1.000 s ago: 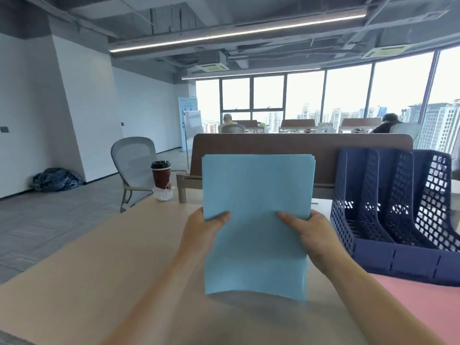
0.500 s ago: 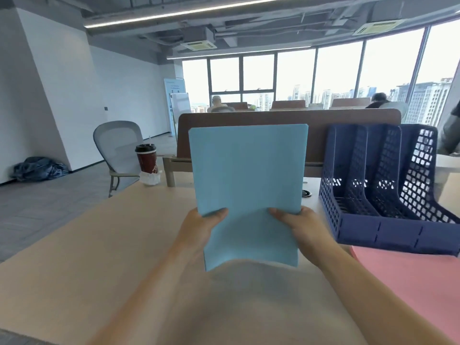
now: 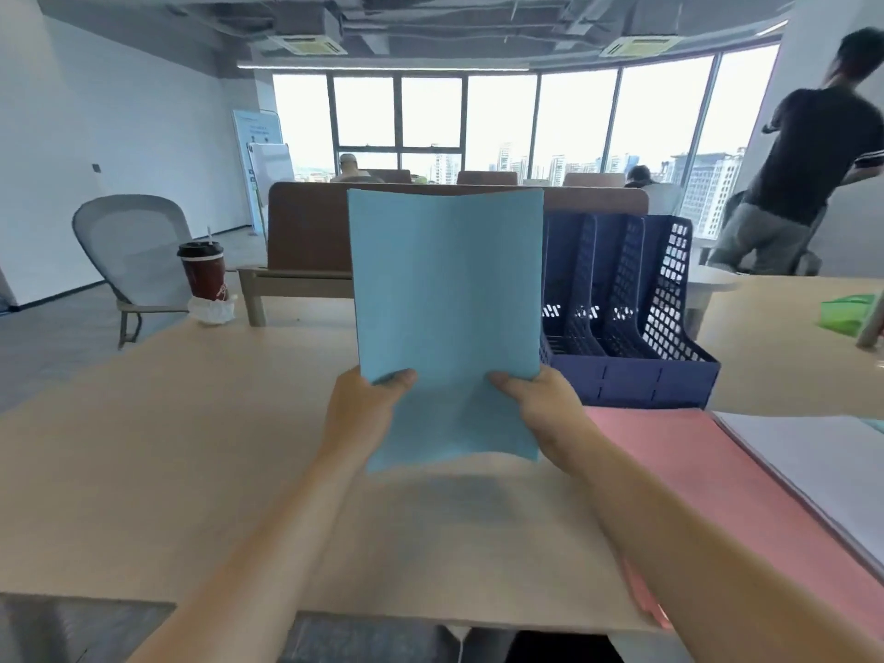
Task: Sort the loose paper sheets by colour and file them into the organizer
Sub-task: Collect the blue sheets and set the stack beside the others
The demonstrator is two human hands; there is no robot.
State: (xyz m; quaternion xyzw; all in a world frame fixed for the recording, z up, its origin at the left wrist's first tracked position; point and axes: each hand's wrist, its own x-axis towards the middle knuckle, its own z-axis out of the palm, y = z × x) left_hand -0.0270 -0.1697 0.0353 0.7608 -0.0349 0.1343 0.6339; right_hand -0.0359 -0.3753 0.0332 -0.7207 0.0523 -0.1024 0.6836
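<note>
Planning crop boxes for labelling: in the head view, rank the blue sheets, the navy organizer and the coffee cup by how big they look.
1. blue sheets: largest, but held nearest the camera, so real size is unsure.
2. navy organizer, partly hidden behind them.
3. coffee cup, clearly smallest.

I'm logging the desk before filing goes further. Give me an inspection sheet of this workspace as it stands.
Surface: light wooden table.
Job's things: blue sheets held upright above the table; pink sheets lying flat at the right; white sheets beside them; navy organizer behind, no paper visible in its slots.
Clutter: coffee cup and crumpled white wrapper at the far left edge.
Grippers: left hand and right hand each pinch the blue sheets' lower sides.
Cables: nothing seen.
Surroundings: grey chair, windows, standing person at right.
</note>
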